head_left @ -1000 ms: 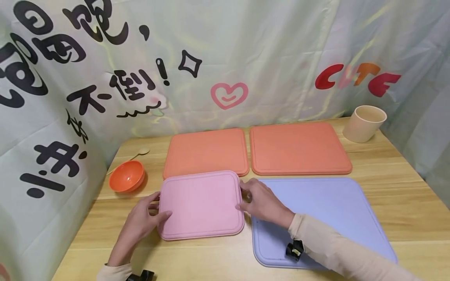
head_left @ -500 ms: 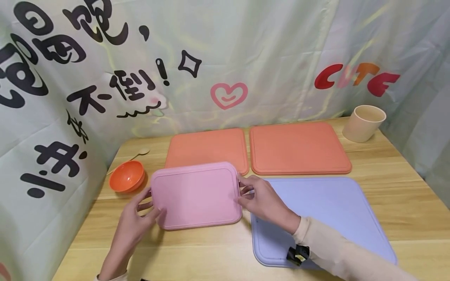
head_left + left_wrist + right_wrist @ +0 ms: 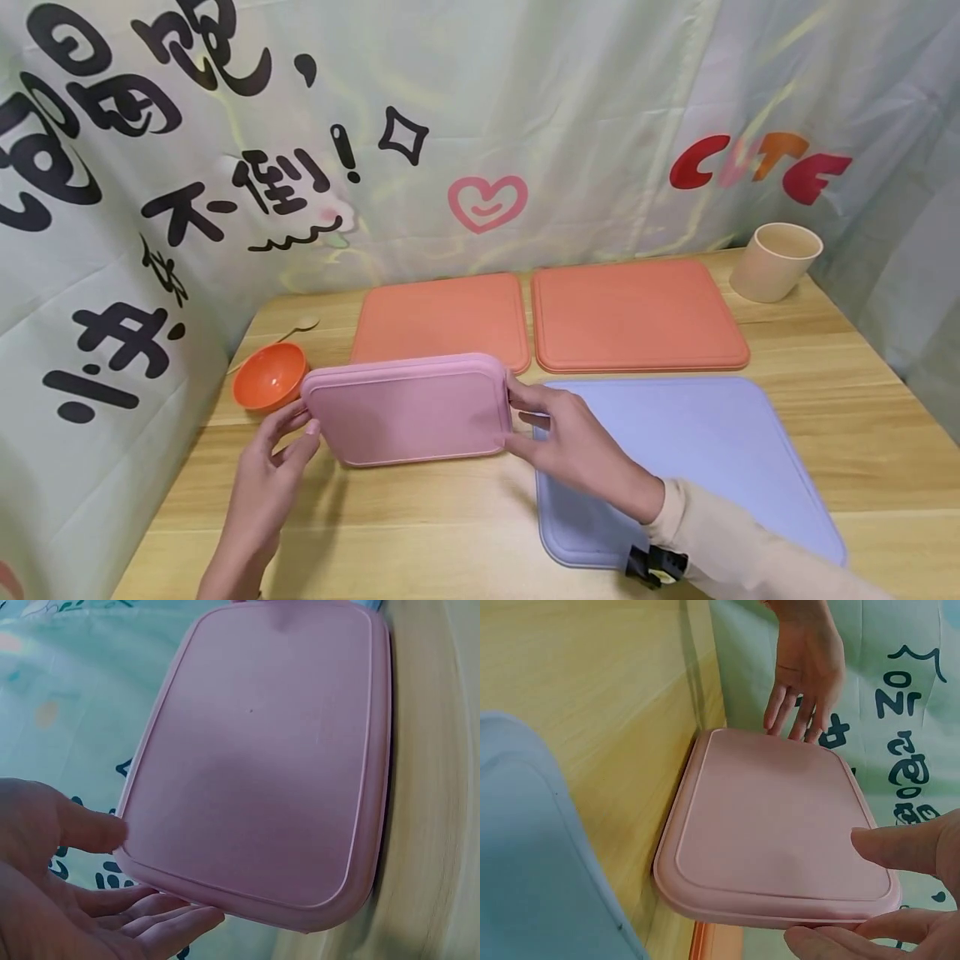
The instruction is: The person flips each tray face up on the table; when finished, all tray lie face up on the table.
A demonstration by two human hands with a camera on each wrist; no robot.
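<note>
A pink rectangular tray (image 3: 411, 419) with rounded corners stands tilted up, its far long edge raised and its near long edge low by the table. At its left short end my left hand (image 3: 264, 477) holds it, the thumb at the upper corner and the fingers along the end, as the left wrist view shows on the tray (image 3: 255, 761). My right hand (image 3: 581, 442) grips the opposite end, thumb over the flat face and fingers behind the rim. The tray's other side is hidden.
Two orange trays (image 3: 637, 317) lie side by side at the back, the left one partly covered. A blue tray (image 3: 675, 450) lies under my right forearm. An orange bowl (image 3: 268, 377) and a spoon (image 3: 296, 330) are at the left, a beige cup (image 3: 776, 262) at the back right.
The pink tray has tipped from nearly flat to steeply tilted, its far edge rising and shifting left. Both hands have kept hold of its ends and turned with it.
</note>
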